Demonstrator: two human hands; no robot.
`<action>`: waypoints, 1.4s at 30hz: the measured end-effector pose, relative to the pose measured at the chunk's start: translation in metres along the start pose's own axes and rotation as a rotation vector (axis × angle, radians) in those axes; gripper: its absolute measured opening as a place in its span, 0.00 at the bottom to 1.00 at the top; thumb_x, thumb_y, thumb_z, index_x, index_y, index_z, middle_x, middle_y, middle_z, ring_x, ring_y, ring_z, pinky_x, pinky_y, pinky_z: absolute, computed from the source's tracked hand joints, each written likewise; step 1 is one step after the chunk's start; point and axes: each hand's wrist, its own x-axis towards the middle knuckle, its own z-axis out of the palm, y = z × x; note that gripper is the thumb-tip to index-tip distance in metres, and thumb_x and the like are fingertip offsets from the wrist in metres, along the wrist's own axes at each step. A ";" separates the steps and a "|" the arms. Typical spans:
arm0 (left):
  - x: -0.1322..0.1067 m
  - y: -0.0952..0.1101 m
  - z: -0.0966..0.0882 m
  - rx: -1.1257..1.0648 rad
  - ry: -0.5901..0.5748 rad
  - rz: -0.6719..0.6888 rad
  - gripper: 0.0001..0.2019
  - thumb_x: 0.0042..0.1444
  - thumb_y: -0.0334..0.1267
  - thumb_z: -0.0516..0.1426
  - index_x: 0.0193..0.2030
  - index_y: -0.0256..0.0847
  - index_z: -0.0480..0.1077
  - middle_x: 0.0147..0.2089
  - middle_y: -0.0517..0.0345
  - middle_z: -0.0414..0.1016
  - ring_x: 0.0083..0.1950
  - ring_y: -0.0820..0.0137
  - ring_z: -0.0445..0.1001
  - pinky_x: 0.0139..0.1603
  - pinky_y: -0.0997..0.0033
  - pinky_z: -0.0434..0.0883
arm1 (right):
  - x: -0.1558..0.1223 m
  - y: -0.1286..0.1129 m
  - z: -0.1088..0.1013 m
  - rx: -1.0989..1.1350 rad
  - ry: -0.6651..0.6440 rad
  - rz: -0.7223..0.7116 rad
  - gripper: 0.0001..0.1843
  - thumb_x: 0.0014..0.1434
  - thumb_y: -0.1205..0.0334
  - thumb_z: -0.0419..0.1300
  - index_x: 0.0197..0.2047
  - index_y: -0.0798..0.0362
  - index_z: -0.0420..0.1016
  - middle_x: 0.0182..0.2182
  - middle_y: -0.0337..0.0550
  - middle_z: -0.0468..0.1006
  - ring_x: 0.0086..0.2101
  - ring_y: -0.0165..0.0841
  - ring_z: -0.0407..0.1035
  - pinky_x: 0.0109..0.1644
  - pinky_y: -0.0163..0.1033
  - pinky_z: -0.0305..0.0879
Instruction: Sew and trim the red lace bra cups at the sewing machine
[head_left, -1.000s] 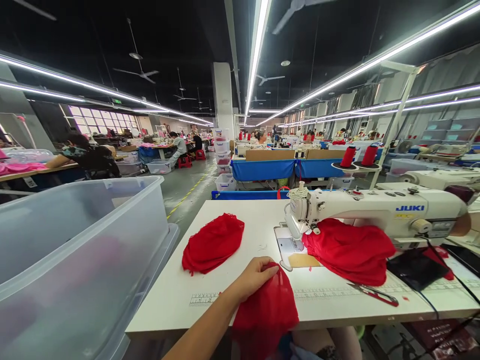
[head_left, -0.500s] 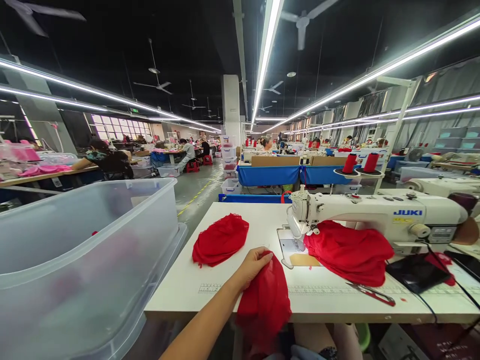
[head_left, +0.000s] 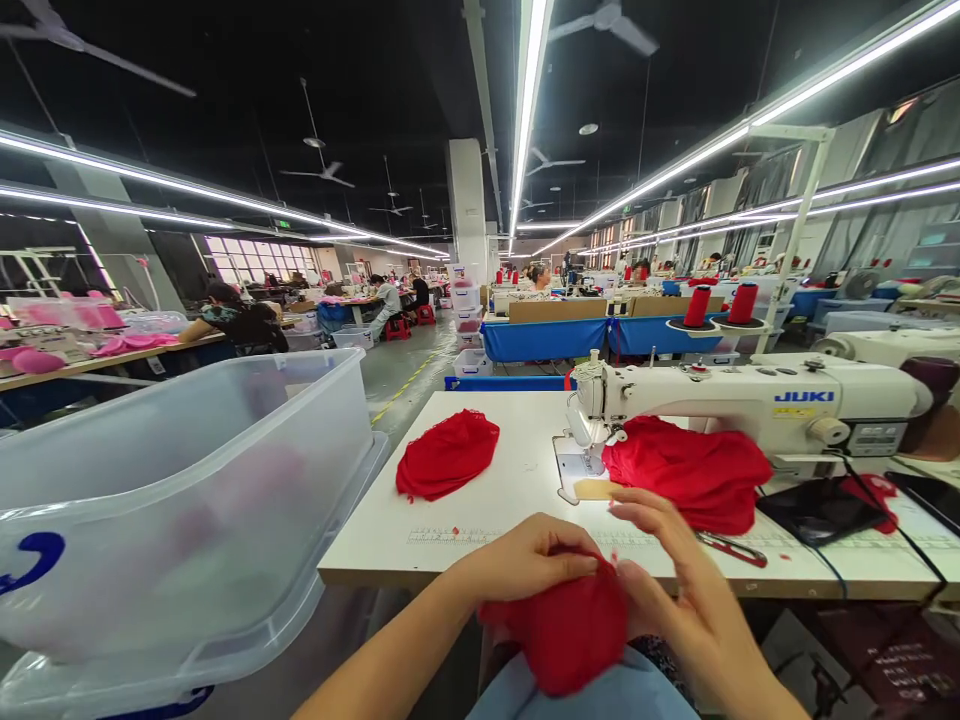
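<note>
My left hand (head_left: 525, 562) is closed on the top of a red fabric piece (head_left: 559, 630) held over my lap, just below the table's front edge. My right hand (head_left: 675, 590) touches the same piece from the right; its fingers are spread and blurred by motion. On the white sewing table (head_left: 480, 520) lie a folded red fabric piece (head_left: 447, 455) to the left and a red fabric pile (head_left: 686, 472) under the arm of the white JUKI sewing machine (head_left: 750, 400).
A large clear plastic bin (head_left: 172, 500) stands at my left. Red-handled scissors (head_left: 731, 548) and a black tablet (head_left: 821, 508) lie on the table's right side. Two red thread cones (head_left: 720, 305) stand behind the machine. Other people sit at tables farther back.
The red piece has come off the table's front edge down to my lap. My right hand has come into view and touches it. The camera has tilted down a little.
</note>
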 end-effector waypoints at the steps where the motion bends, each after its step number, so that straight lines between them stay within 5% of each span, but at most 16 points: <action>1: -0.006 0.012 0.006 0.107 0.007 0.005 0.11 0.61 0.41 0.54 0.35 0.39 0.75 0.33 0.60 0.74 0.36 0.70 0.68 0.39 0.73 0.62 | 0.007 0.004 0.005 0.107 -0.086 0.087 0.23 0.60 0.42 0.57 0.51 0.48 0.72 0.41 0.46 0.78 0.40 0.36 0.72 0.43 0.43 0.71; 4: -0.016 0.033 0.018 0.290 0.109 -0.061 0.10 0.61 0.37 0.52 0.36 0.41 0.75 0.34 0.60 0.75 0.37 0.70 0.69 0.39 0.73 0.62 | 0.016 0.013 0.015 0.433 -0.329 0.363 0.25 0.54 0.39 0.62 0.46 0.48 0.74 0.28 0.40 0.77 0.31 0.34 0.71 0.35 0.38 0.68; 8: -0.017 0.033 0.018 0.346 0.301 -0.162 0.06 0.59 0.37 0.53 0.37 0.42 0.72 0.32 0.63 0.73 0.35 0.71 0.67 0.36 0.73 0.60 | 0.015 0.019 0.010 0.558 -0.332 0.519 0.20 0.49 0.44 0.68 0.37 0.51 0.77 0.31 0.41 0.77 0.32 0.32 0.69 0.34 0.34 0.64; 11: -0.010 0.023 0.012 0.234 0.290 -0.224 0.08 0.57 0.41 0.55 0.38 0.40 0.70 0.29 0.63 0.69 0.32 0.72 0.64 0.32 0.74 0.59 | 0.020 0.029 0.004 0.571 -0.308 0.601 0.20 0.50 0.43 0.66 0.32 0.53 0.75 0.25 0.38 0.73 0.25 0.28 0.63 0.25 0.31 0.55; 17: 0.005 -0.005 -0.002 0.003 0.257 -0.335 0.14 0.52 0.48 0.57 0.32 0.37 0.67 0.28 0.62 0.64 0.29 0.73 0.60 0.30 0.72 0.56 | 0.039 0.055 0.002 0.511 -0.184 0.544 0.23 0.46 0.40 0.67 0.30 0.52 0.73 0.26 0.37 0.71 0.25 0.28 0.62 0.28 0.33 0.58; 24: 0.019 -0.025 -0.005 -0.048 0.313 -0.309 0.17 0.55 0.51 0.53 0.27 0.39 0.61 0.27 0.64 0.57 0.31 0.74 0.55 0.33 0.71 0.55 | 0.052 0.064 0.006 0.402 -0.111 0.517 0.23 0.44 0.39 0.67 0.29 0.52 0.73 0.24 0.36 0.69 0.25 0.29 0.60 0.28 0.34 0.58; 28: 0.027 -0.029 -0.006 -0.111 0.326 -0.306 0.18 0.57 0.54 0.52 0.29 0.39 0.61 0.29 0.64 0.59 0.31 0.74 0.56 0.31 0.73 0.56 | 0.060 0.069 0.009 0.315 -0.088 0.474 0.22 0.46 0.39 0.65 0.30 0.51 0.75 0.27 0.39 0.73 0.29 0.32 0.64 0.32 0.36 0.61; 33: 0.042 -0.034 -0.015 -0.169 0.367 -0.213 0.15 0.51 0.48 0.61 0.36 0.38 0.69 0.34 0.60 0.69 0.36 0.71 0.65 0.37 0.73 0.61 | 0.070 0.073 0.016 0.247 -0.066 0.449 0.21 0.47 0.40 0.65 0.31 0.50 0.76 0.29 0.41 0.75 0.32 0.35 0.66 0.37 0.38 0.63; 42: 0.057 -0.046 -0.025 -0.171 0.447 -0.164 0.11 0.48 0.45 0.61 0.29 0.38 0.71 0.29 0.59 0.72 0.35 0.69 0.68 0.40 0.70 0.65 | 0.075 0.074 0.025 0.288 -0.040 0.515 0.24 0.46 0.37 0.65 0.31 0.52 0.74 0.27 0.40 0.74 0.28 0.32 0.66 0.30 0.35 0.62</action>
